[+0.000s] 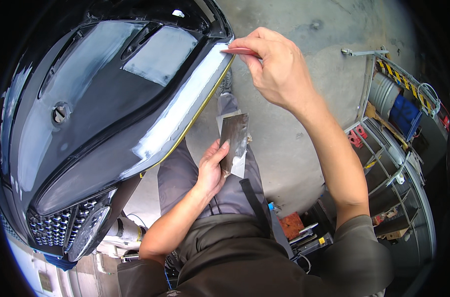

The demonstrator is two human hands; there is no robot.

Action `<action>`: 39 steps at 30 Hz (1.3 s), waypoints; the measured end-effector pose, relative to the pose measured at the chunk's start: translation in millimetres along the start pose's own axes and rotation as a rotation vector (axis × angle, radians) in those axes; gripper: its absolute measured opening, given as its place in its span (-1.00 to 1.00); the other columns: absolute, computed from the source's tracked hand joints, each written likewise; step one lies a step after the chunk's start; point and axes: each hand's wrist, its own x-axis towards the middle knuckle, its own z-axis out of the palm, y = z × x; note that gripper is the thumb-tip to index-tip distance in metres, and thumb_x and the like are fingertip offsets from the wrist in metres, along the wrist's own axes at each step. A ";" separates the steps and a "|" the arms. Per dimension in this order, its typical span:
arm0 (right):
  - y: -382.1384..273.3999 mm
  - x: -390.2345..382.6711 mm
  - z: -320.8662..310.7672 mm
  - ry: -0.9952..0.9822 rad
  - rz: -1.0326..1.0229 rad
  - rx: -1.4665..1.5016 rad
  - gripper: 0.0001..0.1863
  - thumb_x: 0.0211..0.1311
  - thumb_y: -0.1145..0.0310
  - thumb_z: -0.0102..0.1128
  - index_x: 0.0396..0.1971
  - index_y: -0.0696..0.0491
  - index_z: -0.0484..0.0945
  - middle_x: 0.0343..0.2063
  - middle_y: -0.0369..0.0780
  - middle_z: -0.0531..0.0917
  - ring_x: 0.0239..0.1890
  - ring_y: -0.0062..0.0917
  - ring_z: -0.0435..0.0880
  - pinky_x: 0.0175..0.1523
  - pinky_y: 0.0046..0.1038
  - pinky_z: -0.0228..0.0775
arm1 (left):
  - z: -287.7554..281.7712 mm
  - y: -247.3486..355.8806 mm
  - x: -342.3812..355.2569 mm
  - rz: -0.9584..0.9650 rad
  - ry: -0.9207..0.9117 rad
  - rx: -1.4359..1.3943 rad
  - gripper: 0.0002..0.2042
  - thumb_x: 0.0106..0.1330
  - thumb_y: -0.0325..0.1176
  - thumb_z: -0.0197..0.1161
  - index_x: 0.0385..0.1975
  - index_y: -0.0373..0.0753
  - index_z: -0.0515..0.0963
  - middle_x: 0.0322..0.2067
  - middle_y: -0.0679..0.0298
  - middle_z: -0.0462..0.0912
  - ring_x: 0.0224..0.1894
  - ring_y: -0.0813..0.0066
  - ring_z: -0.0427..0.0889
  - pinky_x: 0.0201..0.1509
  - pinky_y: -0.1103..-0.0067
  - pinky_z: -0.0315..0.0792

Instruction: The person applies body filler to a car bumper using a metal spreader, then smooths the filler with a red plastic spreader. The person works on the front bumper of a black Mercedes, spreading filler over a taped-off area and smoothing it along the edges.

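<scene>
A black car bumper fills the left side, with whitish filler patches across it. Along its right edge runs a fresh-looking white strip of filler, beside a yellow edge line. My right hand is closed on a thin reddish-pink spreader, whose tip touches the top end of that strip. My left hand, close to my body, grips a flat grey metal plate by its lower left side. A dab of white filler lies on the plate's lower corner.
To the right stands a curved metal rack with a metal drum and a blue container beside it. A reddish box and assorted tools sit behind my right side. A dark grille is at lower left.
</scene>
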 end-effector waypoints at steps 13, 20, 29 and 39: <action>-68.7 -131.2 -35.5 -0.013 0.082 0.174 -0.58 -0.08 0.66 0.33 -0.12 0.06 0.75 -0.33 -0.25 0.66 -0.31 -0.40 0.65 -0.26 -0.43 0.50 | 33.8 21.7 -6.2 -0.001 -0.025 -0.149 -0.77 0.55 -0.32 0.09 0.10 -0.24 0.50 -0.16 0.29 0.73 -0.21 0.54 0.72 -0.11 0.57 0.60; -34.5 -123.0 -24.1 0.065 0.509 0.487 -0.73 0.15 0.62 0.32 -0.12 0.16 0.71 -0.25 -0.15 0.68 -0.22 -0.37 0.73 -0.13 -0.43 0.57 | 25.2 20.3 -5.4 -0.023 0.026 -0.086 -0.80 0.54 -0.27 0.12 0.02 -0.17 0.53 -0.37 0.39 0.69 -0.52 0.59 0.61 -0.48 0.64 0.46; 16.2 -17.0 19.7 0.163 0.318 0.214 -0.79 0.30 0.47 0.22 -0.12 0.05 0.75 -0.20 -0.20 0.73 -0.20 -0.40 0.75 -0.04 -0.46 0.56 | -12.5 11.1 -2.7 0.001 0.061 -0.103 -0.77 0.54 -0.41 0.13 0.09 -0.33 0.51 -0.11 0.25 0.72 -0.16 0.57 0.71 -0.06 0.64 0.58; -16.4 -36.8 20.2 0.191 0.299 0.342 -0.81 0.22 0.49 0.24 -0.23 0.01 0.77 -0.32 -0.17 0.70 -0.22 -0.24 0.68 -0.08 -0.27 0.53 | -24.4 4.3 1.6 -0.004 0.019 -0.081 -0.79 0.54 -0.38 0.10 0.05 -0.30 0.53 -0.14 0.28 0.73 -0.18 0.55 0.73 -0.07 0.58 0.63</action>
